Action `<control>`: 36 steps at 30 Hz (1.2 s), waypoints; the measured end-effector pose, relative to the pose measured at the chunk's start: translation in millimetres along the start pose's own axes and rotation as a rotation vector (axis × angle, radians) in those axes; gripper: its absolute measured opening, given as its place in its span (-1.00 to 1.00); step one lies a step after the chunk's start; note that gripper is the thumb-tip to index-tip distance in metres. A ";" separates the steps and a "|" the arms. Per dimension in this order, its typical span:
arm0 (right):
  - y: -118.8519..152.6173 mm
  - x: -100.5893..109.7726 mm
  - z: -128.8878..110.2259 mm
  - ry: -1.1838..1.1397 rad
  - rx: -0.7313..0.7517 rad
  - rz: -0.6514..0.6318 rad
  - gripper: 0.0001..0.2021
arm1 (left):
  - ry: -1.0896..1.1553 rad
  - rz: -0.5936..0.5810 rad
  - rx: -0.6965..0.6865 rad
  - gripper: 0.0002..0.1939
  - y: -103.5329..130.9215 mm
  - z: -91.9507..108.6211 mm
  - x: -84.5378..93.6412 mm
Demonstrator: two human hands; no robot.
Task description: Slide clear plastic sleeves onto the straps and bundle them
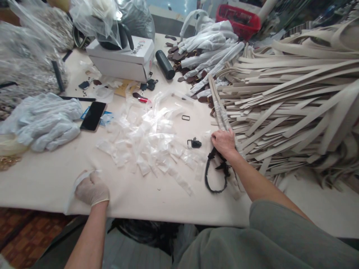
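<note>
My left hand (92, 188), in a pale glove, rests near the table's front edge. Its fingers are curled over a thin white sheet (70, 198); whether this is cloth or plastic I cannot tell. To the right, my bare right hand (224, 142) is closed around a beige strap (219, 104) partly wrapped in clear plastic. Below that hand lies a black scrunched loop (206, 179). Just left of it are a black buckle (196, 144) and, farther back, a thin rectangular ring (185, 117). Clear plastic pieces (151, 138) lie scattered between my hands.
A large pile of beige straps (280, 101) fills the right side. Behind are white-wrapped straps (210, 41), a red basket (238, 20), a black cylinder (165, 64) and a white box (120, 59). A phone (93, 116) and bundled white gloves (47, 119) lie left.
</note>
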State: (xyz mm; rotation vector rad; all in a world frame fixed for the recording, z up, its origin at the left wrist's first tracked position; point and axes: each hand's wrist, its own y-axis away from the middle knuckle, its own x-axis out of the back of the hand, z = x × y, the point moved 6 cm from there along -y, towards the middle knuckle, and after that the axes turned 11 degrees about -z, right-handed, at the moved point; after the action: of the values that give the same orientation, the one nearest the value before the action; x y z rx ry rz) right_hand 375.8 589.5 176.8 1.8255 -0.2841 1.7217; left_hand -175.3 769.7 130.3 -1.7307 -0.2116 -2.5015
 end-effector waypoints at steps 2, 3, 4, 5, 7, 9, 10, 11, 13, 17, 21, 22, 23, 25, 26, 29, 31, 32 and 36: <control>-8.1 11.3 -5.1 -0.022 0.018 0.007 -0.81 | 0.016 0.008 0.008 -0.41 0.4 -2.0 -0.8; -12.4 19.1 -9.5 -0.039 0.031 0.025 -0.81 | 0.019 0.014 0.012 -0.42 0.7 -2.4 -0.7; -16.9 28.1 -16.4 -0.062 0.051 0.052 -0.80 | 0.018 0.020 0.016 -0.42 0.9 -2.3 -0.3; -21.4 37.6 -26.7 -0.089 0.081 0.087 -0.79 | 0.012 0.021 0.020 -0.41 1.1 -1.7 0.1; -29.3 55.7 -59.0 -0.144 0.160 0.154 -0.80 | -0.006 0.015 0.028 -0.37 1.1 0.3 1.1; -33.8 68.7 -105.9 -0.204 0.275 0.195 -0.83 | -0.026 0.009 0.026 -0.34 1.0 2.4 2.0; -34.1 72.7 -132.6 -0.236 0.343 0.204 -0.84 | -0.037 0.008 0.024 -0.32 1.0 2.8 2.2; -32.3 75.3 -159.8 -0.285 0.432 0.209 -0.84 | -0.047 0.008 0.022 -0.31 0.9 2.6 2.1; -23.0 75.8 -207.1 -0.379 0.613 0.201 -0.83 | -0.065 0.010 0.009 -0.30 0.6 0.9 0.7; 7.1 59.8 -239.9 -0.471 0.858 0.151 -0.61 | -0.097 0.018 0.009 -0.32 -1.3 -6.9 -4.1; -3.9 37.7 -197.4 -0.609 0.753 0.068 -0.39 | -0.116 -0.015 0.054 -0.31 -4.7 -12.4 -8.6; -17.3 36.2 -186.0 -0.653 0.702 0.064 -0.35 | -0.115 -0.033 0.069 -0.30 -5.6 -12.9 -9.2; -33.7 37.1 -177.6 -0.686 0.648 0.070 -0.33 | -0.119 -0.059 0.092 -0.29 -6.3 -13.4 -9.8; -70.4 44.0 -174.4 -0.698 0.554 0.081 -0.31 | -0.137 -0.108 0.144 -0.28 -6.9 -13.9 -9.8; -88.0 48.4 -179.7 -0.676 0.516 0.075 -0.31 | -0.142 -0.127 0.159 -0.28 -6.9 -13.3 -9.0; -123.4 55.5 -214.6 -0.510 0.487 -0.014 -0.31 | -0.138 -0.154 0.171 -0.23 -5.9 -8.7 -4.2; -127.0 48.4 -240.9 -0.379 0.544 -0.106 -0.32 | -0.146 -0.195 0.174 -0.19 -5.1 -4.8 -1.9; -122.8 40.7 -251.2 -0.325 0.586 -0.152 -0.33 | -0.161 -0.230 0.189 -0.17 -4.7 -3.5 -1.6; -79.2 2.5 -262.5 -0.211 0.764 -0.166 -0.32 | -0.216 -0.340 0.256 -0.05 -3.0 1.3 0.2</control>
State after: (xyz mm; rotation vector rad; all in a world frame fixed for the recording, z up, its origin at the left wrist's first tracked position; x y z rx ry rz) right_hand 201.2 799.1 149.7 2.4799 0.5060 1.6352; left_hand -174.6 772.9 130.8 -1.9879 -0.8693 -2.3511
